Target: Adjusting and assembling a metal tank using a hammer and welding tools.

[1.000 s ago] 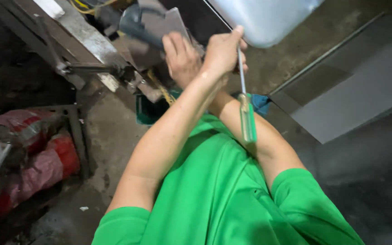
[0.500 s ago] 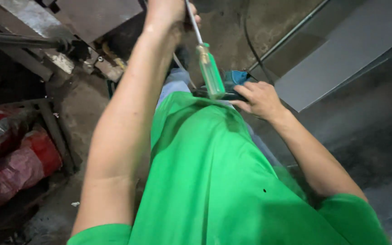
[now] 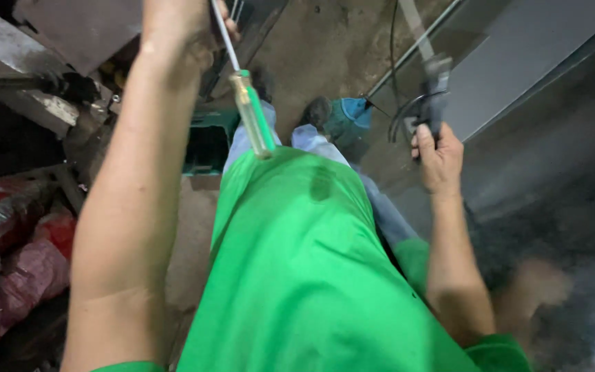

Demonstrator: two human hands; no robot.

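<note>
Overhead, left hand [image 3: 177, 31] is raised near the top edge of view, fingers closed round the metal shaft of a screwdriver [image 3: 246, 96], so the clear-and-green handle hangs down free, tilted, its butt just above the green shirt [image 3: 297, 275]. Right hand [image 3: 439, 155] is out to the side, fingers wrapped tight on a dark tool [image 3: 432, 93] w/ a curved trigger-like loop and a pale bar running up from it; exact kind hard to tell, blurred. Judgement: screwdriver looks light and stiff, thin steel shaft prob. slick, so held this way it could pivot or slip; the ribbed plastic handle is the better place to take hold. Dark tool seems heavier and rigid, prob. metal, best held at its body where the palm sits now. Below: concrete floor [image 3: 311, 48], a green box [image 3: 208, 145], red sacks [image 3: 8, 269] off left, grey metal panel [image 3: 518, 62] right.
</note>
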